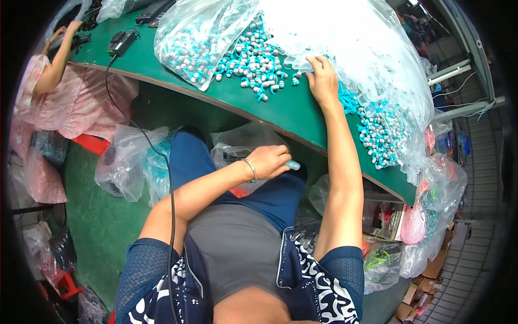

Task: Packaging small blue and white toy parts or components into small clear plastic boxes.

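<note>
My left hand [271, 161] is below the table edge, over my lap, with its fingers closed on a small pale teal piece [293, 164]. My right hand [322, 81] rests on the green table [280, 105], fingers curled at the edge of a big clear plastic bag [356, 38]; whether it grips anything I cannot tell. A heap of small grey-and-teal corded parts [254, 62] lies just left of that hand. More of the same parts lie at the right [380, 135] and inside another clear bag [189, 43].
A crumpled clear bag [240, 146] sits under the table by my knees, more bags [129, 162] to the left on the green floor. A black cable [171, 205] runs from a black device [121, 40] down past me. Another person in pink [65, 97] sits at far left. Bags and cartons [431, 216] crowd the right.
</note>
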Demonstrator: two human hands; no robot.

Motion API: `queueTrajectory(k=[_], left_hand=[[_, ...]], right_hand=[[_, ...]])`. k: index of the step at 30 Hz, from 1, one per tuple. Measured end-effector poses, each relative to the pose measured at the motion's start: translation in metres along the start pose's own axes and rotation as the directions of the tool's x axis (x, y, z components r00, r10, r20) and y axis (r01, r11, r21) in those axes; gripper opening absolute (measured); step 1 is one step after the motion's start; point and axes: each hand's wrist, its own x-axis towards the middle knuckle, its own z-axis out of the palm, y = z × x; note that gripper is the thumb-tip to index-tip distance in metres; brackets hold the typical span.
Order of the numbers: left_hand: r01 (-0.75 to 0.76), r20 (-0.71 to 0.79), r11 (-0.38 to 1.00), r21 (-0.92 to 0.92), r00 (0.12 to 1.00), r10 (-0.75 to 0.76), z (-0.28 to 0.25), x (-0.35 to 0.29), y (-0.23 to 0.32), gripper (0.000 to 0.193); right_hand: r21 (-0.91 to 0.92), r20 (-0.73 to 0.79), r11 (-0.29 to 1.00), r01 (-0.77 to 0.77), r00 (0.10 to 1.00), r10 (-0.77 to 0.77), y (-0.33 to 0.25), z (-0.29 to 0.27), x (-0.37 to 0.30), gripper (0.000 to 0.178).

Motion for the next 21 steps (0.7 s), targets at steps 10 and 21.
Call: queueTrajectory(k=[10, 21], left_hand=[[0.167, 0.532, 0.949, 0.267, 0.796, -0.29, 0.098, -0.089, -0.061, 0.022], [-0.121, -0.259, 0.992, -0.048, 0.96, 0.105, -0.037, 0.029, 0.01, 0.015]], right_hand=[[0.021, -0.056, 0.997, 0.071, 0.996, -0.07, -0.009, -0.041, -0.054, 0.015], [-0.032, -0.071, 0.996, 0.085, 0.994, -0.088, -0.045, -0.088, -0.103, 0.02]])
